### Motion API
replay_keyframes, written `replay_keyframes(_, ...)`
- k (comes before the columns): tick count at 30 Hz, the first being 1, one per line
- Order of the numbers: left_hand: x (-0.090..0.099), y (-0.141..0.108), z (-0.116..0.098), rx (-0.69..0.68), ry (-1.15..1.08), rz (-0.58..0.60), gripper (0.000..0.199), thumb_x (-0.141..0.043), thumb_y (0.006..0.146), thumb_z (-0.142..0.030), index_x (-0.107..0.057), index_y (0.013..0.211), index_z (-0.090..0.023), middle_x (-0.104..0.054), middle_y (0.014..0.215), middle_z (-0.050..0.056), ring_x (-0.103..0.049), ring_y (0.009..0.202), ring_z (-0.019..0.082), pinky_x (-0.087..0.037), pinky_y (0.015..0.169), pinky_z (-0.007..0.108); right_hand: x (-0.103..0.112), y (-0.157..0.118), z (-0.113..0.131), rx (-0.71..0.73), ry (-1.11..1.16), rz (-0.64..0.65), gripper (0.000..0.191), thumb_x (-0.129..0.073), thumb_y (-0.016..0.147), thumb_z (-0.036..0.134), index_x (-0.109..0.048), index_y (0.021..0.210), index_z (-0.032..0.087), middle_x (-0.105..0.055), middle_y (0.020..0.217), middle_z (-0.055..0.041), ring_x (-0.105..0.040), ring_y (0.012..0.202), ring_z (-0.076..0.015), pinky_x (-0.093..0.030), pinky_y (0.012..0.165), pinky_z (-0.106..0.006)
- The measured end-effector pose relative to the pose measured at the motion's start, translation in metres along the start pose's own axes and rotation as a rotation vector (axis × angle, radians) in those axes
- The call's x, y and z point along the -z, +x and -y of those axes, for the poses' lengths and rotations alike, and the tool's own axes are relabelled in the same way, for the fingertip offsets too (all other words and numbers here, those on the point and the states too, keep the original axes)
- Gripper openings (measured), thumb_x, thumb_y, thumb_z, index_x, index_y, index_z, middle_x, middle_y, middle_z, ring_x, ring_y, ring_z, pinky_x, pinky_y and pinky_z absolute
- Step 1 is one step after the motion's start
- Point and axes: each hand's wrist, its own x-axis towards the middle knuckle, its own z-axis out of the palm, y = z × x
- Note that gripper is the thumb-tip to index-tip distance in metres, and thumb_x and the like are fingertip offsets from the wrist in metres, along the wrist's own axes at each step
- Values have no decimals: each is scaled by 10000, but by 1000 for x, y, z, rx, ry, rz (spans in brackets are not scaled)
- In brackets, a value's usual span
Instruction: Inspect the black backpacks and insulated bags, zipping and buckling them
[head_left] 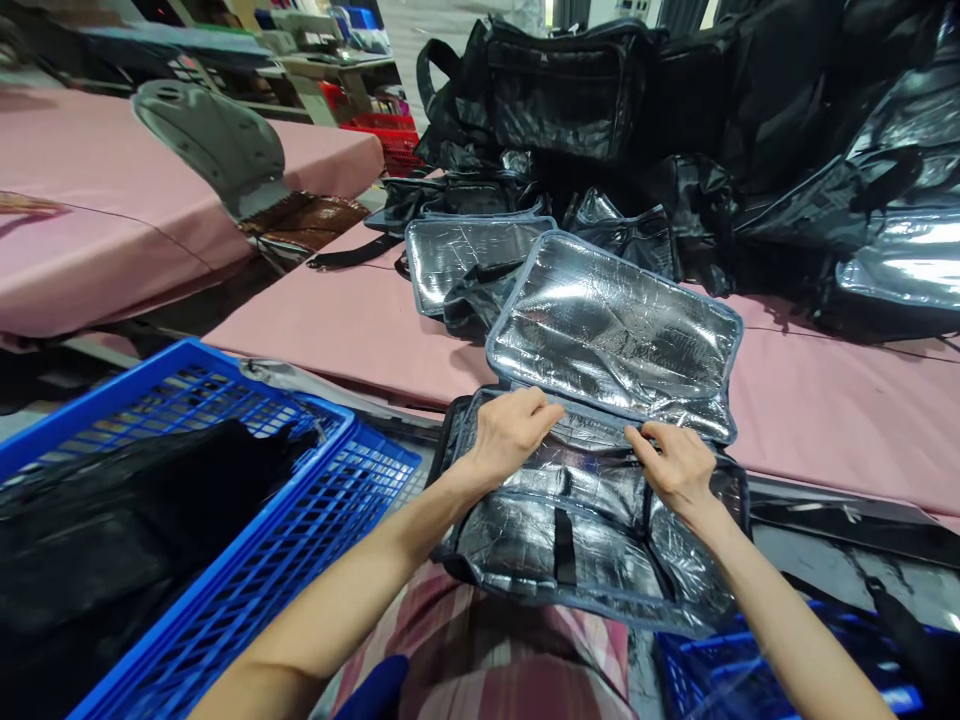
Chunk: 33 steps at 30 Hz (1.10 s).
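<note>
A black bag with silver foil lining [600, 535] lies open in front of me, over my lap and the table edge. Its foil-lined lid [615, 325] is folded back onto the pink table. My left hand [516, 432] pinches the rear edge of the bag near the lid's hinge. Further right along that same edge, my right hand [671, 458] pinches the lining, fingers closed. A black strap [564, 546] crosses the inside of the front wall.
A blue crate [300, 480] with black items stands at the left, another blue crate [705, 665] at the lower right. Black bags [555, 95] are piled at the back of the pink table [352, 330]. A grey chair [217, 140] stands behind left.
</note>
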Motion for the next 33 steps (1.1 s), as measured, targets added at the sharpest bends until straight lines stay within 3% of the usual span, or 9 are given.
replay_keyframes(4, 4, -1, 3, -119, -11, -20, 190, -482, 914, -225, -651, 831, -197, -623, 764, 21, -477, 675, 137, -303, 598, 274, -5, -4, -1, 15, 12, -44, 231, -498, 835, 69, -631, 918, 239, -631, 712, 1, -495, 618, -94, -298, 596, -256)
replay_keyframes(10, 9, 13, -2, 96, -85, 168, 158, -551, 886, -304, -674, 876, -207, -607, 729, 12, -505, 693, 149, -313, 601, 257, -5, -6, 0, 12, 82, -46, 254, -493, 827, 44, -636, 930, 227, -640, 736, -10, -514, 633, -101, -300, 589, -262)
replay_keyframes(13, 14, 22, -6, 204, -140, 258, 125, -587, 860, -310, -696, 846, -250, -612, 736, -8, -532, 697, 139, -299, 565, 240, 4, 1, 3, -151, 194, 56, 250, -470, 836, 64, -641, 922, 224, -639, 786, -19, -551, 677, -123, -331, 588, -263)
replay_keyframes(16, 19, 29, -11, 267, -182, 300, 100, -605, 837, -280, -702, 814, -267, -609, 723, -28, -532, 664, 123, -277, 540, 235, 16, 14, 6, -411, 415, 274, 208, -552, 847, 259, -582, 1050, 224, -629, 924, -34, -589, 774, -167, -406, 613, -266)
replay_keyframes(20, 21, 31, -16, 331, -248, 296, 132, -568, 827, -217, -683, 765, -234, -594, 697, -36, -501, 606, 104, -263, 533, 233, 18, 30, 15, -520, 476, 324, 303, -530, 860, 431, -536, 1062, 206, -626, 927, -52, -594, 804, -201, -426, 637, -292)
replay_keyframes(24, 20, 30, -13, 460, -385, 270, 157, -514, 820, -195, -626, 711, -184, -534, 595, -50, -428, 527, 88, -278, 530, 217, 9, 38, 26, -543, 414, 259, 193, -528, 873, 376, -602, 904, 201, -630, 796, -22, -585, 713, -172, -380, 601, -272)
replay_keyframes(28, 26, 32, -4, 548, -718, 216, 322, -433, 867, -292, -572, 610, -156, -528, 574, -34, -474, 564, 98, -343, 558, 205, 7, 37, 27, -508, 386, 267, 208, -559, 850, 389, -616, 916, 199, -629, 786, -21, -581, 702, -171, -361, 585, -263)
replay_keyframes(31, 30, 27, -3, 512, -768, 214, 471, -377, 906, -374, -564, 535, -152, -556, 563, -15, -495, 559, 102, -368, 583, 220, 5, 36, 20, -474, 392, 346, 188, -566, 826, 280, -611, 992, 204, -648, 868, -39, -587, 751, -192, -357, 596, -267)
replay_keyframes(33, 25, 18, -10, 465, -705, 139, 384, -473, 865, -375, -612, 581, -158, -603, 617, -5, -520, 600, 113, -386, 611, 228, -1, 40, 12, -582, 456, 425, 183, -553, 786, 189, -640, 940, 234, -663, 840, -12, -591, 734, -188, -344, 585, -261)
